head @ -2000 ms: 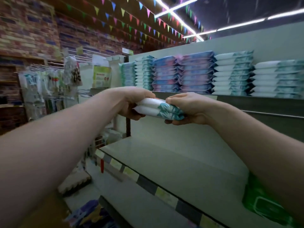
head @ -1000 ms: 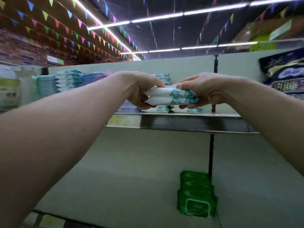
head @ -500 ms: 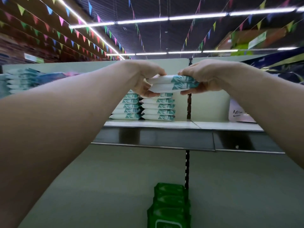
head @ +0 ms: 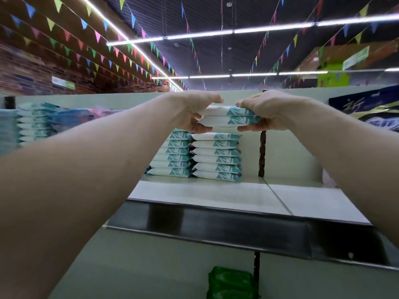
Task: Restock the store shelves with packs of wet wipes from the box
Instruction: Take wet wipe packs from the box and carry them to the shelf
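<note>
I have left grip [head: 190, 112] and right grip [head: 267, 111] clamped on two packs [head: 218, 116] above a stack [head: 216, 156] of six; a second stack [head: 172, 157] beside it, green bundle [head: 231, 281] below

— Could any writing be read there?

— Hardly. The dark blue glossy bag [head: 367, 108] at the far right carried large white characters, too blurred to make out.

— And the signs?

— The small green-and-white sign [head: 63, 83] on the brick wall and the pale green hanging board [head: 355, 57] up on the right showed only smeared marks. The white soft packs with a teal leaf print [head: 217, 152] showed no legible words.
</note>
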`<control>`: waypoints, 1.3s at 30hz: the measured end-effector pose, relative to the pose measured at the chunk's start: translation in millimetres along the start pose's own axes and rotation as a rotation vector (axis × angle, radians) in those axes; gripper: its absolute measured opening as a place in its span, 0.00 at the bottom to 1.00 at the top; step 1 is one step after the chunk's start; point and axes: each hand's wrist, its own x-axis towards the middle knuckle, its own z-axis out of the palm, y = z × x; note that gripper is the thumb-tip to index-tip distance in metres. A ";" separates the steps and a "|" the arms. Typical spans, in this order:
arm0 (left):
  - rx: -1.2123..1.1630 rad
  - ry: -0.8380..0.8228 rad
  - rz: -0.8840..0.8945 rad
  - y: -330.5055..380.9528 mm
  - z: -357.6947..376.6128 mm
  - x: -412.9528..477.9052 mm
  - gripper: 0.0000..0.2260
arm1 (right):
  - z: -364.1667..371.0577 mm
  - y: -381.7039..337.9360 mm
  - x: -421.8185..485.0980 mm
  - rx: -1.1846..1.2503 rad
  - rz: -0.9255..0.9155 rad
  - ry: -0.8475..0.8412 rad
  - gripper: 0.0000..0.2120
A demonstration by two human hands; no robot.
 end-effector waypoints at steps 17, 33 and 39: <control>0.423 0.093 0.194 -28.7 -10.3 28.4 0.16 | 17.9 18.2 40.6 0.063 -0.019 -0.120 0.11; 0.531 0.249 0.457 -60.4 -3.7 38.9 0.24 | 14.4 21.6 39.7 -0.305 -0.133 -0.148 0.26; 0.608 0.299 0.463 -65.9 -2.1 40.7 0.20 | 17.4 25.3 39.3 -0.434 -0.207 -0.077 0.24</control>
